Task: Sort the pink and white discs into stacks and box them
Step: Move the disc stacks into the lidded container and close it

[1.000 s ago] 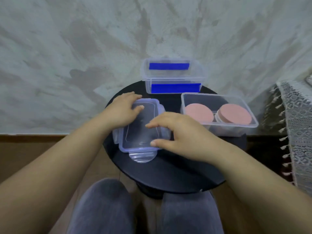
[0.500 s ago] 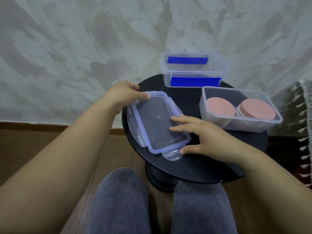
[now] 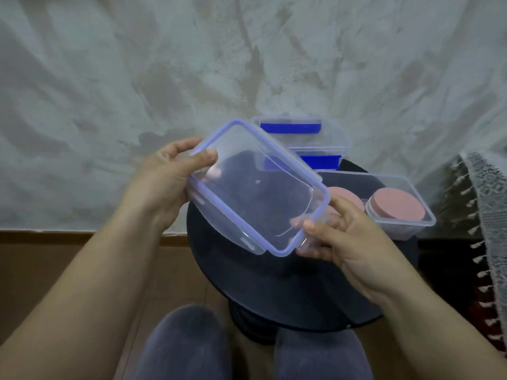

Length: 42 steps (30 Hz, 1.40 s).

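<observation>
- Above the round black table [image 3: 274,283], the clear lid [image 3: 258,187] is now held tilted, lifted off the tabletop.
- It is gripped at opposite ends by the left hand [image 3: 164,176] and the right hand [image 3: 345,242].
- The pink discs [image 3: 395,205] are left stacked in the open box [image 3: 399,231] alongside.

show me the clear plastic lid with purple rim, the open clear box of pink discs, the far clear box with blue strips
purple-rimmed clear plastic lid [image 3: 258,187]: head view, transparent middle
open clear box of pink discs [image 3: 397,229]: head view, front wall
far clear box with blue strips [image 3: 290,128]: head view, upper blue strip
</observation>
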Tool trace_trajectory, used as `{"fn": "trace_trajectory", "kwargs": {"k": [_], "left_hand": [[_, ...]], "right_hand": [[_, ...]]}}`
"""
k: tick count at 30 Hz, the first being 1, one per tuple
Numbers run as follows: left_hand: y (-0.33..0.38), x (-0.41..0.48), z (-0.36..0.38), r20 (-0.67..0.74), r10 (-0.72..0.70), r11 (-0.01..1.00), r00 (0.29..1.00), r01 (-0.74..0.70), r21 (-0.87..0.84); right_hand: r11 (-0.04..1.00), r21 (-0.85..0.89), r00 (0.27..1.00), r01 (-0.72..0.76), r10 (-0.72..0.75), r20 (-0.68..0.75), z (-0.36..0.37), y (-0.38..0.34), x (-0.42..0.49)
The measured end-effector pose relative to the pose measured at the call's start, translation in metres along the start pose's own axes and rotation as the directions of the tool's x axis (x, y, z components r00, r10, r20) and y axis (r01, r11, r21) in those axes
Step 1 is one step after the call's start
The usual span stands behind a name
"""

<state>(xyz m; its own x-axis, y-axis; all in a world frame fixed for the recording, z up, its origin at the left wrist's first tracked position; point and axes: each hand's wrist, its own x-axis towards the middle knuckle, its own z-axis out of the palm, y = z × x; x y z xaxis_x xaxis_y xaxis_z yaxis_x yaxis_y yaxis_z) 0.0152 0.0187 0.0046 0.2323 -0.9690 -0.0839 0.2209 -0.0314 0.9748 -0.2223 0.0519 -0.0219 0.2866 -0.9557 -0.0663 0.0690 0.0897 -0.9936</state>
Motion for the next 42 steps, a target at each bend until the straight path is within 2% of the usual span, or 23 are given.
{"fn": "trace_trajectory", "kwargs": {"k": [2, 5, 9, 12, 14, 18, 20, 22, 29, 36, 42], "left_hand": [[-0.002, -0.001, 0.015, 0.014, 0.0, 0.996, 1.0, -0.001, 0.088], [-0.01, 0.0, 0.046, 0.081, -0.03, 0.993, 0.996, 0.021, 0.119], [-0.02, -0.002, 0.094, 0.314, -0.089, 0.976, 0.945, 0.02, 0.215], [-0.03, -0.002, 0.127, 0.312, -0.071, 0.965, 0.947, -0.014, 0.263], [-0.04, -0.002, 0.144, 0.276, -0.013, 0.934, 0.961, -0.086, 0.345], [-0.052, -0.007, 0.152, 0.219, 0.18, 0.828, 0.959, -0.268, 0.492], [-0.056, -0.009, 0.15, 0.199, 0.223, 0.788, 0.954, -0.297, 0.54], [-0.06, -0.011, 0.148, 0.185, 0.227, 0.773, 0.956, -0.292, 0.562], [-0.063, -0.019, 0.137, 0.181, 0.172, 0.846, 0.968, -0.239, 0.476], [-0.06, -0.033, 0.102, 0.153, 0.18, 0.842, 0.972, -0.232, 0.487], [-0.061, -0.028, 0.093, 0.109, 0.172, 0.764, 0.979, -0.202, 0.613]], "right_hand": [[0.999, -0.019, 0.99, 0.044, -0.046, -0.133, -0.018, -0.007, 0.001], [0.995, -0.028, 0.95, 0.091, -0.095, -0.296, -0.051, -0.018, 0.0], [0.986, -0.136, 0.873, 0.095, -0.149, -0.464, -0.099, -0.032, 0.0], [0.973, -0.22, 0.801, 0.076, -0.191, -0.567, -0.131, -0.037, 0.006], [0.972, -0.229, 0.776, 0.054, -0.185, -0.603, -0.143, -0.036, 0.012], [0.985, -0.165, 0.8, -0.044, -0.064, -0.596, -0.151, -0.023, 0.023], [0.989, -0.127, 0.802, -0.082, -0.01, -0.598, -0.151, -0.02, 0.025], [0.987, -0.123, 0.805, -0.102, 0.01, -0.593, -0.152, -0.02, 0.025], [0.963, -0.227, 0.81, -0.148, -0.013, -0.586, -0.149, -0.02, 0.023], [0.958, -0.261, 0.853, -0.116, -0.038, -0.52, -0.126, -0.009, 0.018], [0.935, -0.321, 0.886, -0.147, -0.019, -0.463, -0.125, -0.014, 0.027]]}}
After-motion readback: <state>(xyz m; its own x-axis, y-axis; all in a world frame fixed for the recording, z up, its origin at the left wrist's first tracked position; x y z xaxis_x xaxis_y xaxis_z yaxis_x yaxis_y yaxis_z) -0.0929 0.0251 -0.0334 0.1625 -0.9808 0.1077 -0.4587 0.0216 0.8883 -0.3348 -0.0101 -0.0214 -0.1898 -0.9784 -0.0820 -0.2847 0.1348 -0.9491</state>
